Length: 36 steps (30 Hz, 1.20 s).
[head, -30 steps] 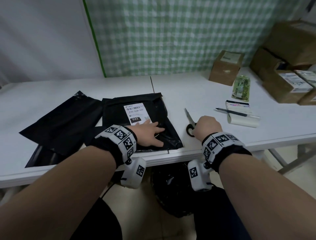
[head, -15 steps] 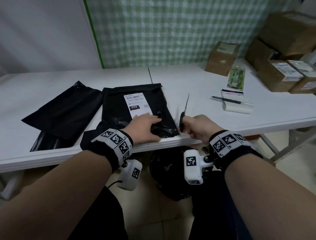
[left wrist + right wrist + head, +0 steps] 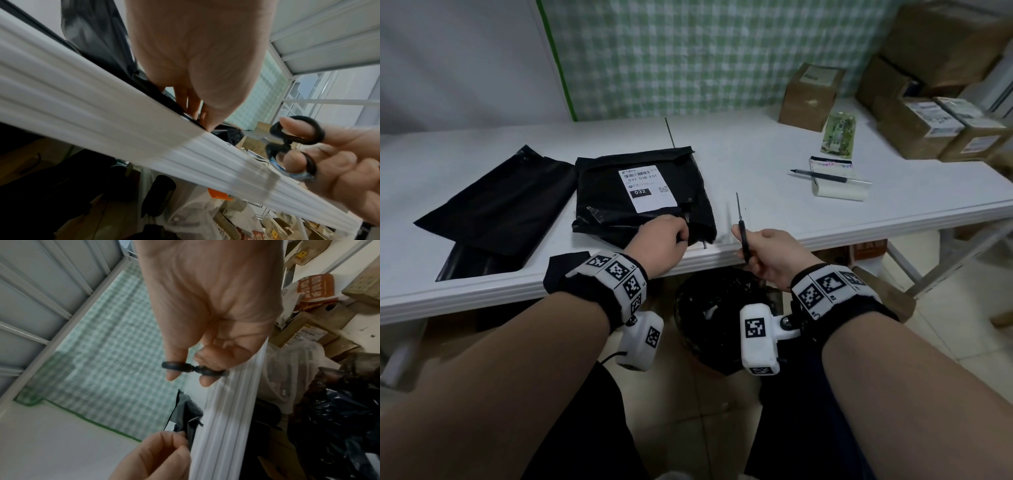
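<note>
Scissors clamped in right hand, thumb through one black loop and a finger through the other, just past the near edge of the white counter. Long axis close to upright in the head view: tips pointing up and away from the body, loops low in the fist. Blades together, seen edge-on as one thin line. Near the right corner of the black parcel, not touching it.

Left hand closed on that parcel's near edge at the counter rim, plastic pinched between thumb and fingertips. Parcel lying flat, white label face up. Hands apart, a stretch of bare counter edge between them.

One second earlier: scissors flat on the counter under the right hand, left hand spread flat on the parcel. Half a second earlier: scissors already raised, tips leaning a little to the right, closer beside the parcel's corner; left hand laid over the parcel, not pinching.

Counts: one pair of scissors, one labelled parcel, two flat black bags overlapped at the left, one pen lying across one paper roll, one green packet, one small cardboard box standing alone, more boxes stacked at the far right, number unclear. One bin with black liner under the counter.
</note>
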Motion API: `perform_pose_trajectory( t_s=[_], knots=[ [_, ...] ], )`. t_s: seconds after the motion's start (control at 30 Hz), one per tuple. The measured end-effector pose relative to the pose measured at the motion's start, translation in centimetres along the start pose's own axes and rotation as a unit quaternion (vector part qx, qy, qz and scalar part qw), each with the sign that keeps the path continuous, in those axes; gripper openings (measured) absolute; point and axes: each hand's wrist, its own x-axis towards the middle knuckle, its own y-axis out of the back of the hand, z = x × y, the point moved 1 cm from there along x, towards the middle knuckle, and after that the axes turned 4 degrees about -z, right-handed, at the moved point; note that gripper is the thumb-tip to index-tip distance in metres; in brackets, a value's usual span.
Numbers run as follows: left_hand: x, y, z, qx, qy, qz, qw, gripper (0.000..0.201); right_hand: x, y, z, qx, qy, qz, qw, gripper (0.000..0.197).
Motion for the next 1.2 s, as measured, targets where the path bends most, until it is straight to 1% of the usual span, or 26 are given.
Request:
perform_pose_trajectory(
  t_s=[0.13, 0.23, 0.37, 0.5, 0.63, 0.8, 0.97, 1.03, 1.1, 1.2],
  knots=[
    [1.0, 0.5, -0.3, 0.009, 0.029, -0.025, 0.999, 0.014, -0.2, -0.1, 0.1, -0.034, -0.016, -0.008, 0.999, 0.033],
    [1.7, 0.9, -0.8, 0.007, 0.04, -0.035, 0.999, 0.02, -0.3, -0.3, -0.2, -0.052, -0.024, -0.014, 0.998, 0.036],
    [2.2, 1.2, -1.0, 0.011, 0.051, -0.016, 0.998, 0.024, -0.5, -0.7, -0.4, -0.057, -0.053, -0.037, 0.996, 0.041],
    [1.9, 1.0, -0.5, 0.027, 0.048, -0.009, 0.998, 0.012, -0.5, -1.2, -0.1, -0.094, -0.079, -0.083, 0.989, 0.046],
    [1.1, 0.9, 0.2, 0.058, 0.056, -0.003, 0.997, 0.017, -0.5, -1.3, 0.5, -0.114, -0.087, -0.114, 0.983, 0.05],
    [0.2, 1.2, 1.2, 0.014, 0.02, 0.042, 0.999, 0.015, -1.1, -0.8, 0.8, -0.11, -0.09, -0.144, 0.979, 0.058],
    [-0.2, 1.7, 1.3, 0.028, -0.005, 0.086, 0.996, 0.019, -1.6, -0.8, 0.7, -0.106, -0.076, -0.157, 0.979, 0.063],
    [-0.5, 1.6, 1.6, 0.032, -0.01, 0.092, 0.995, 0.024, -1.8, -0.8, 0.6, -0.103, -0.072, -0.161, 0.979, 0.064],
    [-0.6, 1.6, 1.8, 0.035, -0.016, 0.092, 0.995, 0.034, -2.0, -0.8, 0.5, -0.103, -0.067, -0.164, 0.979, 0.063],
    [-0.6, 1.5, 2.1, 0.042, -0.021, 0.078, 0.996, 0.043, -2.2, -0.9, 0.5, -0.113, -0.062, -0.171, 0.977, 0.063]
  ],
)
